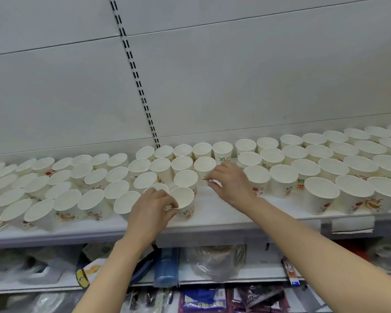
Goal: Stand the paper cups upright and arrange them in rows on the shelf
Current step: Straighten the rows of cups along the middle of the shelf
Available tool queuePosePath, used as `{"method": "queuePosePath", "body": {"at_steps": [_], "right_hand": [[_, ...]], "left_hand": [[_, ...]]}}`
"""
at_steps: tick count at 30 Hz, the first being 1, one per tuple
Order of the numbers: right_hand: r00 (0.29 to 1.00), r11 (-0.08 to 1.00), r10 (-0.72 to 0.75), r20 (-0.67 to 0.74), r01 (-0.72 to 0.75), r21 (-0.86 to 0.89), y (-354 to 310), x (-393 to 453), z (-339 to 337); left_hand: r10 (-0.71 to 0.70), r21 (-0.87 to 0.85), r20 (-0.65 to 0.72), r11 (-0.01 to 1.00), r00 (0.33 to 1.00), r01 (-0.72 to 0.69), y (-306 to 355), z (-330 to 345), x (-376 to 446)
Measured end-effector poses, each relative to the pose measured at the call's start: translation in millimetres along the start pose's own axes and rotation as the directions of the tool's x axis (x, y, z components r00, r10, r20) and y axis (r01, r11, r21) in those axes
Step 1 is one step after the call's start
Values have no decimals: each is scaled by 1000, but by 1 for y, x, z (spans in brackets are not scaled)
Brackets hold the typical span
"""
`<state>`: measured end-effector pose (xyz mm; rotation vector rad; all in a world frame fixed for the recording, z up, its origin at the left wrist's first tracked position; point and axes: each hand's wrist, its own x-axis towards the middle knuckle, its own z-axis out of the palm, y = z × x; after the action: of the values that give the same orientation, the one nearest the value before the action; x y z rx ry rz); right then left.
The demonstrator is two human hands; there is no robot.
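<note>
Several white paper cups with red, green and orange print stand upright in rows along the white shelf. My left hand pinches the rim and wall of one upright cup near the shelf's front. Behind it stands another cup. My right hand reaches into the gap at the middle of the shelf; its curled fingers hold a cup lying on its side, mostly hidden by the hand. A bare strip of shelf lies between the two hands.
Rows of cups fill the left and right sides. The grey back panel with a slotted upright rises behind. A price-tag holder hangs on the front edge. Bagged goods lie on the lower shelf.
</note>
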<state>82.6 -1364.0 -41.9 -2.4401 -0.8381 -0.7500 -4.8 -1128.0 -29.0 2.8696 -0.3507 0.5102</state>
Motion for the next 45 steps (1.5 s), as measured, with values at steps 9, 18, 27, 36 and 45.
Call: {"method": "queuePosePath", "body": {"at_steps": [9,18,27,36,45], "right_hand": [[987,996,-60,147,68,-50,-36,27,35],[952,957,278,-132,-263,119,-24,-37,-43],[893,897,437,-103,-442,-23,31,-109,-117],[984,933,141,-114,-170,-316,63,-138,-121],[993,962,64,-96,-87,-260,73,-141,-115]], "left_hand": [[-64,-489,-87,872,994,14,-27,-30,-12],[-66,-759,-70,651,995,-10,16,-26,19],[103,-677,101,736,989,-8,103,32,62],[211,-497,147,860,966,-113,133,58,60],[210,-345,79,923,975,-171,151,61,57]]}}
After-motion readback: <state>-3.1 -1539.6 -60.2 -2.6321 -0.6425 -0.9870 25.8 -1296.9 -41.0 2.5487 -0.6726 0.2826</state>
